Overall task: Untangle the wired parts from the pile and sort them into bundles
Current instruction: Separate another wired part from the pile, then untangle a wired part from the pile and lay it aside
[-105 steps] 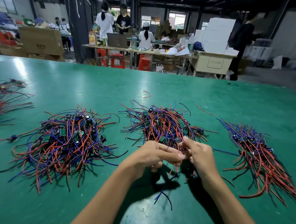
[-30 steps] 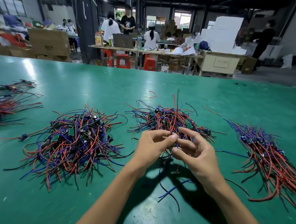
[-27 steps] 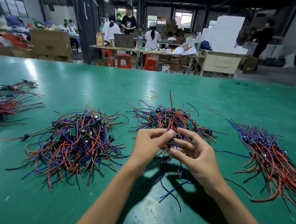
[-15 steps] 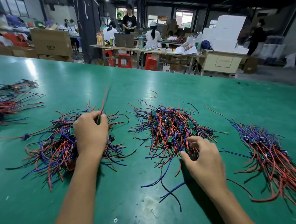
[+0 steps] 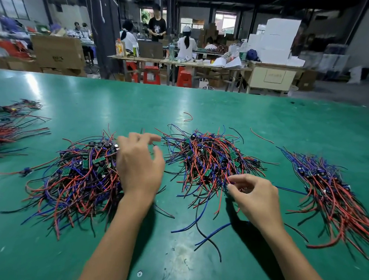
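The right hand [image 5: 254, 198] has its grip pinched on wires at the near right edge of the middle pile [image 5: 208, 161]. The left hand [image 5: 139, 165] hangs with loose, spread fingers, empty, just over the left pile [image 5: 78, 174]. A hard pull could drag tangled neighbours along and scatter them across the desk [image 5: 203, 104], muddling the sorted bundle [image 5: 332, 191] at right.

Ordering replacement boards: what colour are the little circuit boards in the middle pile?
Green, seen in the head view: small circuit boards among red, blue and black wires.
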Demonstrator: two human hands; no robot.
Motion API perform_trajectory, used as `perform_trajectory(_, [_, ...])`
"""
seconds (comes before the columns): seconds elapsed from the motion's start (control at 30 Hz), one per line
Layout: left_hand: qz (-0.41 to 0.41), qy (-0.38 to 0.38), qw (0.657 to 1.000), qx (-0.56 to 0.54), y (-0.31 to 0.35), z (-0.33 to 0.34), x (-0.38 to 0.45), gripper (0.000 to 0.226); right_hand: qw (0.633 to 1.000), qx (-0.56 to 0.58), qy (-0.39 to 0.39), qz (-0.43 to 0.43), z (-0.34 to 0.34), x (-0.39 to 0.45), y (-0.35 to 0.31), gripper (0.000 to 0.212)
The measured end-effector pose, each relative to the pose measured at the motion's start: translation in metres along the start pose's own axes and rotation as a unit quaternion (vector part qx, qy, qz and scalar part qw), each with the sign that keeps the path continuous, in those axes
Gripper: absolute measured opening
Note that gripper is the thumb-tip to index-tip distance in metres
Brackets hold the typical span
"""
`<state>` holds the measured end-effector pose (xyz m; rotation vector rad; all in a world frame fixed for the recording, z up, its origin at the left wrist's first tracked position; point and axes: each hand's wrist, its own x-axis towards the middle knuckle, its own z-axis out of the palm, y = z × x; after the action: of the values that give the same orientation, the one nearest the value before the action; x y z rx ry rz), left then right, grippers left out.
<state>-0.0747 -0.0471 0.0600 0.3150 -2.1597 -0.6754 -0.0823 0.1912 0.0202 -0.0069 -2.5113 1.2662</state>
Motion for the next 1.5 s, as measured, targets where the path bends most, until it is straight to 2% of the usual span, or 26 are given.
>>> perform_trajectory(0.1, [0.110, -0.106, 0.986, -0.071, 0.017, 0.011, -0.014, 0.014, 0.998, 0.049, -0.030, -0.008, -0.001, -0.001, -0.001, 0.019])
perform_trajectory(0.2, [0.159, -0.228, 0.959, -0.062, 0.019, 0.020, -0.026, 0.015, 0.995, -0.100, -0.003, 0.000, -0.001, 0.000, 0.004, 0.021])
perform_trajectory(0.3, [0.152, -0.299, 0.938, 0.091, 0.011, 0.027, -0.031, 0.021, 0.980, -0.196, -0.013, 0.013, 0.001, -0.002, 0.006, 0.017])
perform_trajectory(0.4, [0.068, -0.333, 0.922, 0.185, 0.003, 0.027, -0.029, 0.027, 0.982, -0.190, -0.014, 0.006, 0.000, -0.001, 0.006, 0.017])
perform_trajectory(0.6, [-0.035, -0.340, 0.901, 0.266, -0.009, 0.022, -0.018, 0.047, 0.996, -0.003, 0.051, -0.070, -0.002, -0.001, -0.002, 0.021])
perform_trajectory(0.77, [-0.078, -0.344, 0.898, 0.263, -0.010, 0.020, -0.015, 0.045, 0.983, 0.057, 0.092, -0.147, -0.005, -0.008, -0.009, 0.018])
perform_trajectory(0.93, [-0.104, -0.333, 0.909, 0.227, -0.009, 0.023, -0.016, 0.043, 0.992, -0.072, 0.007, -0.100, 0.002, -0.005, -0.003, 0.020])
perform_trajectory(1.07, [-0.111, -0.322, 0.913, 0.224, -0.013, 0.026, -0.014, 0.044, 0.994, -0.022, 0.089, -0.062, 0.004, 0.016, 0.000, 0.013])
perform_trajectory(1.13, [-0.112, -0.323, 0.912, 0.226, -0.013, 0.028, -0.014, 0.044, 0.995, -0.048, 0.084, -0.032, 0.007, 0.041, -0.003, 0.024])
perform_trajectory(1.2, [-0.111, -0.315, 0.916, 0.223, -0.014, 0.028, -0.016, 0.042, 0.994, -0.111, 0.021, 0.004, 0.013, 0.065, -0.006, 0.039])
perform_trajectory(1.3, [-0.105, -0.266, 0.942, 0.173, -0.015, 0.028, -0.017, 0.039, 0.989, -0.142, -0.025, 0.039, 0.020, 0.082, -0.009, 0.039])
perform_trajectory(1.43, [-0.036, -0.164, 0.985, 0.042, -0.008, 0.028, -0.014, 0.025, 0.989, -0.133, 0.060, 0.016, 0.019, 0.074, -0.020, 0.030])
perform_trajectory(1.5, [-0.021, -0.156, 0.985, -0.076, 0.004, 0.031, -0.017, 0.019, 0.990, -0.090, 0.104, -0.024, 0.015, 0.062, -0.029, 0.026])
